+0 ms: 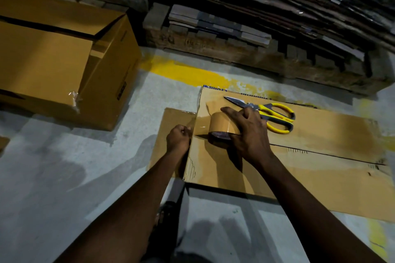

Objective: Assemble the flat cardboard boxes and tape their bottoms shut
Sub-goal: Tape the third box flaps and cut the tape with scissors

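Observation:
A cardboard box (320, 168) stands in front of me with its bottom flaps folded shut and facing up. My right hand (250, 132) grips a roll of brown tape (220, 128) resting on the flaps near the left edge. A short stretch of tape runs from the roll to my left hand (178, 137), which pinches the tape's free end at the box's left edge. Yellow-handled scissors (275, 115) lie on the box just behind my right hand.
An assembled cardboard box (64, 60) lies on the grey floor at the left. Stacks of flat cardboard on a wooden pallet (256, 28) fill the back. A yellow painted line (188, 72) crosses the floor. My foot (166, 213) shows below the box.

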The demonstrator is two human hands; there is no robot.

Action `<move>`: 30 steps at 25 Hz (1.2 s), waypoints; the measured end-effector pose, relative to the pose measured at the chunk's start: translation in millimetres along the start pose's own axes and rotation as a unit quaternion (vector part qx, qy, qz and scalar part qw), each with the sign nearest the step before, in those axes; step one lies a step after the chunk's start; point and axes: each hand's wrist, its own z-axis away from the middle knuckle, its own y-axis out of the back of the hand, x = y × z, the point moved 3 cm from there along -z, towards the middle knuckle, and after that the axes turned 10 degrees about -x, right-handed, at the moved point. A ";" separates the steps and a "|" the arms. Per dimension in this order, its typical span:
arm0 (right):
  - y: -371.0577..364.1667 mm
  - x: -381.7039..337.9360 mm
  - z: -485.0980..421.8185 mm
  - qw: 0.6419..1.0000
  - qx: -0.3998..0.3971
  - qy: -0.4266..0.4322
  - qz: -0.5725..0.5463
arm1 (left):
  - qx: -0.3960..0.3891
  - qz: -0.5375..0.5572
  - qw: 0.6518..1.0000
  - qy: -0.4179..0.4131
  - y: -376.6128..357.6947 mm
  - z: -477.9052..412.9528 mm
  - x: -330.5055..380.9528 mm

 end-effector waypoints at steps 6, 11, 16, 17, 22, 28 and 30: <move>6.2 -0.6 1.2 0.996 -0.029 -0.007 -0.082 | -0.062 -0.202 0.977 0.011 17.9 -2.2 -19.3; -1.8 5.3 8.0 0.978 -0.020 0.007 -0.209 | -0.112 -0.275 0.906 -0.301 8.6 53.8 6.1; -3.7 7.5 13.0 0.971 -0.036 -0.002 -0.238 | -0.076 -0.435 0.851 -0.283 2.6 50.6 10.7; -1.9 6.5 12.3 0.974 -0.043 0.005 -0.223 | -0.067 -0.452 0.841 -0.289 1.6 49.5 12.6; 12.0 3.3 9.9 0.997 -0.060 0.022 -0.030 | -0.062 -0.539 0.800 -0.256 -2.6 47.8 19.9; 49.2 96.6 61.6 0.987 0.101 0.010 0.125 | -0.058 -0.581 0.774 -0.243 -5.8 51.0 22.7; 65.8 142.1 84.4 0.985 0.104 -0.022 0.132 | -0.063 -0.586 0.772 -0.240 -5.4 49.7 21.8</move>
